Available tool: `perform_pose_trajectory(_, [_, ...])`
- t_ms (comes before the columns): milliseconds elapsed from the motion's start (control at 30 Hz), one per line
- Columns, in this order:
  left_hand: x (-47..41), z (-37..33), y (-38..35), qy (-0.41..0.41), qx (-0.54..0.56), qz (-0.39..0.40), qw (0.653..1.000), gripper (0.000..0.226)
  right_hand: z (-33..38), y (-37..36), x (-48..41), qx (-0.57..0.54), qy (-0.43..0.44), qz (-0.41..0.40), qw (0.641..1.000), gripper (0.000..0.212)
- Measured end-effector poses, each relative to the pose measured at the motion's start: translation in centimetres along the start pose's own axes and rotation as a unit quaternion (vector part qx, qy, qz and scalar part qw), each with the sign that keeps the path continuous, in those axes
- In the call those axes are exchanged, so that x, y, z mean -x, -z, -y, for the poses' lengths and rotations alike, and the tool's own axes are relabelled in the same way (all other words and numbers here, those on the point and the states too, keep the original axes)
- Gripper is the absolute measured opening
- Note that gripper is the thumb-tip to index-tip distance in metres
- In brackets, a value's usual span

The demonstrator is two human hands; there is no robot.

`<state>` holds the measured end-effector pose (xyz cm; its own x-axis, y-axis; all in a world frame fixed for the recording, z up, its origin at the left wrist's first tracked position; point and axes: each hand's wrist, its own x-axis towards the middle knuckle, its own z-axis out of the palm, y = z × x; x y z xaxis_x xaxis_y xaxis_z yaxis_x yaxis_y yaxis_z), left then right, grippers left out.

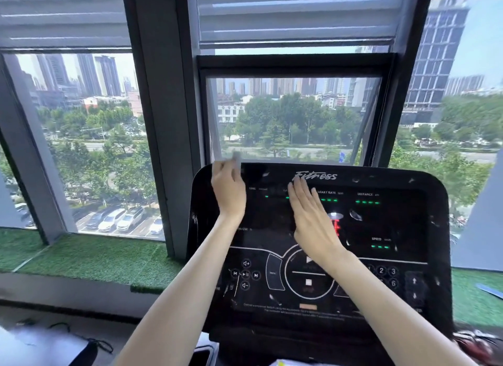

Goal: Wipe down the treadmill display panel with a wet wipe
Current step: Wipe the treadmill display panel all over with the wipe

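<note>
Fingers of the right hand (310, 216) lie straight and close together, palm down, flat on the black display panel (402, 224) of the treadmill, near its upper middle. Just beyond those fingertips is the white Fitness logo (317, 175), and just to the hand's right glows a red lit figure (337, 227). Under the right wrist and forearm sits the round control (309, 282) with its play and stop marks, and the number keys (387, 271) show to the right of that forearm. The left hand (228, 191) is up at the panel's top left corner, well to the left of the right hand and apart from it, with its back toward the camera and its fingers reaching the panel's upper edge. It is smeared by motion blur. A pale blurred scrap (236, 158) stands up from its fingertips, over the edge of the panel; this looks like the wet wipe, but the blur hides whether the fingers pinch it or only press it, so that hand's grip cannot be told. Beyond both hands is a window (294, 115), and to the left of the left forearm runs a green turf ledge (103, 259).
</note>
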<state>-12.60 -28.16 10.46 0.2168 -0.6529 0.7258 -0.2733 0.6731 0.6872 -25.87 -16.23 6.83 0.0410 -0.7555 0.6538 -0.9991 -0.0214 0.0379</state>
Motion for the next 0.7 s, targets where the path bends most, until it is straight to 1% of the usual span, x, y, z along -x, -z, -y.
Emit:
perform_pose_trajectory(33, [0.2,-0.2,-0.2,0.042,0.004,-0.034,0.999,0.022,-0.5,0.1,-0.1,0.008,-0.011,-0.003,1.0,0.09])
perform_pose_trajectory(67, [0.5,-0.7,-0.5,0.031,-0.004,-0.026,0.999,0.022,-0.9,0.2,-0.3,0.017,-0.018,-0.003,1.0,0.09])
perform_pose_trajectory(100, [1.1,-1.4,-1.0,-0.026,-0.026,0.025,0.999,0.022,-1.1,0.2,-0.4,0.028,-0.022,0.001,0.999,0.09])
perform_pose_trajectory(133, [1.9,-1.9,-1.4,-0.101,-0.043,0.098,0.989,0.021,-1.2,0.1,-0.5,0.04,-0.023,0.007,0.999,0.09])
perform_pose_trajectory(167, [2.3,-1.8,-1.5,-0.172,-0.057,0.159,0.971,0.022,-1.2,0.0,-0.6,0.05,-0.022,0.011,0.998,0.09])
perform_pose_trajectory(200, [2.0,-1.6,-1.5,-0.21,-0.063,0.186,0.958,0.023,-1.3,-0.1,-0.6,0.055,-0.022,0.014,0.998,0.089])
perform_pose_trajectory(233, [1.6,-1.4,-1.4,-0.2,-0.054,0.176,0.962,0.021,-1.3,-0.2,-0.6,0.057,-0.02,0.015,0.998,0.089])
perform_pose_trajectory(267, [1.3,-1.2,-1.1,-0.15,-0.032,0.129,0.98,0.02,-1.4,-0.2,-0.6,0.058,-0.018,0.014,0.998,0.089])
perform_pose_trajectory(300, [1.0,-1.1,-0.8,-0.069,-0.009,0.057,0.996,0.02,-1.4,-0.2,-0.5,0.058,-0.017,0.012,0.998,0.089])
perform_pose_trajectory(333, [1.0,-1.0,-0.7,-0.011,0.002,0.002,1.0,0.021,-1.5,-0.2,-0.5,0.058,-0.015,0.01,0.998,0.088])
perform_pose_trajectory(367, [1.3,-1.2,-0.9,0.005,-0.007,-0.012,1.0,0.022,-1.5,-0.3,-0.5,0.06,-0.013,0.009,0.998,0.088])
perform_pose_trajectory(400, [1.8,-1.6,-1.1,-0.034,-0.03,0.021,0.999,0.022,-1.5,-0.3,-0.5,0.061,-0.011,0.008,0.998,0.087])
perform_pose_trajectory(467, [2.7,-1.6,-1.9,-0.163,-0.043,0.143,0.975,0.021,-1.7,-0.3,-0.5,0.062,-0.007,0.008,0.998,0.085])
perform_pose_trajectory(500, [2.6,-1.6,-1.8,-0.181,-0.032,0.174,0.967,0.021,-1.8,-0.2,-0.5,0.065,-0.005,0.008,0.998,0.085])
perform_pose_trajectory(533, [2.2,-1.5,-1.6,-0.162,-0.017,0.165,0.973,0.02,-1.8,-0.2,-0.5,0.068,-0.003,0.009,0.998,0.084])
perform_pose_trajectory(567, [1.7,-1.3,-1.4,-0.113,0.0,0.115,0.987,0.019,-1.9,-0.2,-0.5,0.071,-0.002,0.01,0.997,0.085])
perform_pose_trajectory(600, [1.5,-1.1,-1.2,-0.049,0.012,0.041,0.998,0.018,-1.9,-0.2,-0.5,0.072,-0.002,0.01,0.997,0.085])
perform_pose_trajectory(633, [1.4,-0.9,-1.2,0.0,0.006,-0.016,1.0,0.018,-1.9,-0.2,-0.6,0.071,-0.003,0.009,0.997,0.086])
perform_pose_trajectory(667, [1.7,-1.2,-1.2,0.008,-0.01,-0.029,0.999,0.019,-1.9,-0.3,-0.6,0.07,-0.004,0.01,0.998,0.087])
perform_pose_trajectory(700, [2.1,-1.6,-1.7,-0.033,-0.034,0.007,0.999,0.02,-1.9,-0.3,-0.5,0.069,-0.003,0.01,0.998,0.087])
